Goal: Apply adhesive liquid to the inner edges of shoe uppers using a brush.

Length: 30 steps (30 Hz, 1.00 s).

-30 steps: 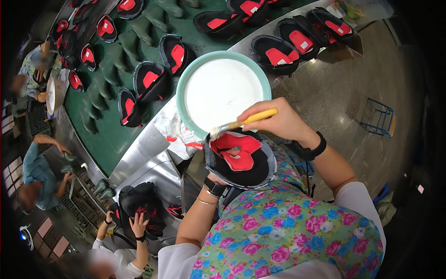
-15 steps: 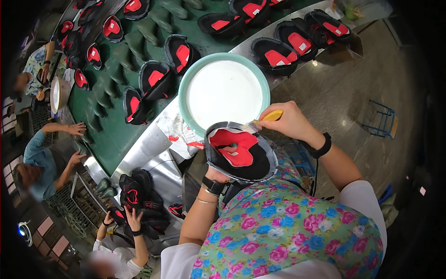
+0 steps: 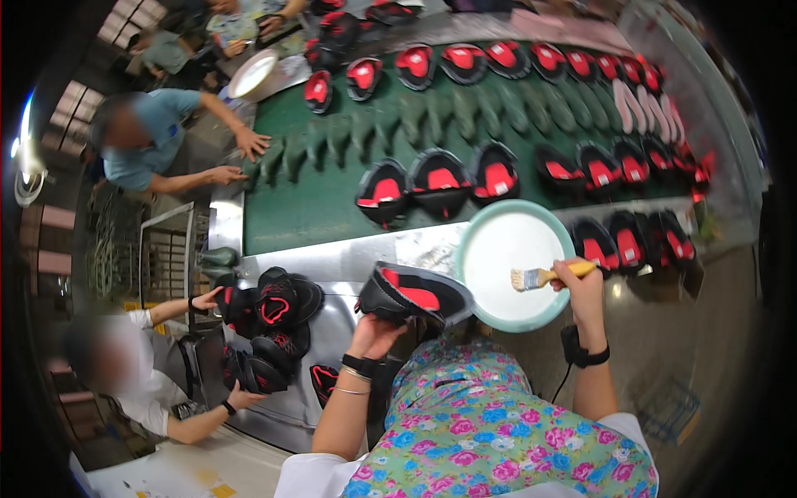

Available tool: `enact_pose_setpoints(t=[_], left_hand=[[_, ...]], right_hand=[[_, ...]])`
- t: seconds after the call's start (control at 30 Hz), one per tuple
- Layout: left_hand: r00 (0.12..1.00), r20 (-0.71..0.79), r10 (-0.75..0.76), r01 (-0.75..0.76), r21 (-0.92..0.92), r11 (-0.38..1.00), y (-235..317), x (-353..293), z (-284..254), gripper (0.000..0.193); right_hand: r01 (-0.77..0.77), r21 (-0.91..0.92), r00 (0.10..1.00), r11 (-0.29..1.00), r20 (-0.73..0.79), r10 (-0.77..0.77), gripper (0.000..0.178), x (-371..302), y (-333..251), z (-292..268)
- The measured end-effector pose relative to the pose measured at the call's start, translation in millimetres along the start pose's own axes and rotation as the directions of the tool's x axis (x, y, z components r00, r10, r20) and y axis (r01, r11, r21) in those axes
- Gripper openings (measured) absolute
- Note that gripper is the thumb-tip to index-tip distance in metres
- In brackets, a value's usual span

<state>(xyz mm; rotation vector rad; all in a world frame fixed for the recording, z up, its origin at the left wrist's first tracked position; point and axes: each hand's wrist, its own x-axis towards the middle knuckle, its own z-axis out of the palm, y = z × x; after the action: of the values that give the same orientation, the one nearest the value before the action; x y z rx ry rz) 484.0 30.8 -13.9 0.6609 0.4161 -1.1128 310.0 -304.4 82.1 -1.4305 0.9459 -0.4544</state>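
Observation:
My left hand grips a black shoe upper with a red lining from underneath, tilted on its side just left of a pale green basin. White liquid fills the basin. In my right hand is a flat paintbrush with a yellow handle, pinched between the fingers. Its pale bristles point left over the white liquid; whether they touch it I cannot tell. Brush and shoe upper are apart.
Rows of shoe uppers and dark green shoe lasts cover a green table. Black shoes are piled on metal at left, where a person in white handles them. Another person in blue reaches toward the lasts.
The brush has left the shoe upper's rim and is now over the basin. My left hand has tilted the upper onto its side. My view has turned, showing more of the table.

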Motion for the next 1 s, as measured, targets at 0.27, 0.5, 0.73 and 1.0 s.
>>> enact_pose_setpoints(t=[0.27,0.5,0.73,1.0], left_hand=[[0.684,-0.140,0.716,-0.679,0.235,0.695,113,69,-100,0.042],[0.672,-0.226,0.706,-0.733,-0.065,0.677,164,202,-143,0.053],[0.845,-0.331,0.420,-0.259,0.432,0.864,170,161,-117,0.051],[0.572,0.101,0.814,0.584,0.647,-0.490,235,32,-117,0.096]], right_hand=[[-0.026,-0.041,0.997,0.999,0.070,0.029,0.012,-12,-18,86],[-0.023,-0.251,0.996,0.968,-0.088,0.001,0.014,-25,-17,111],[0.029,-0.334,0.997,0.942,-0.056,-0.050,0.015,-31,-29,145],[0.185,-0.267,0.961,0.946,0.250,-0.118,0.021,-11,-40,207]])
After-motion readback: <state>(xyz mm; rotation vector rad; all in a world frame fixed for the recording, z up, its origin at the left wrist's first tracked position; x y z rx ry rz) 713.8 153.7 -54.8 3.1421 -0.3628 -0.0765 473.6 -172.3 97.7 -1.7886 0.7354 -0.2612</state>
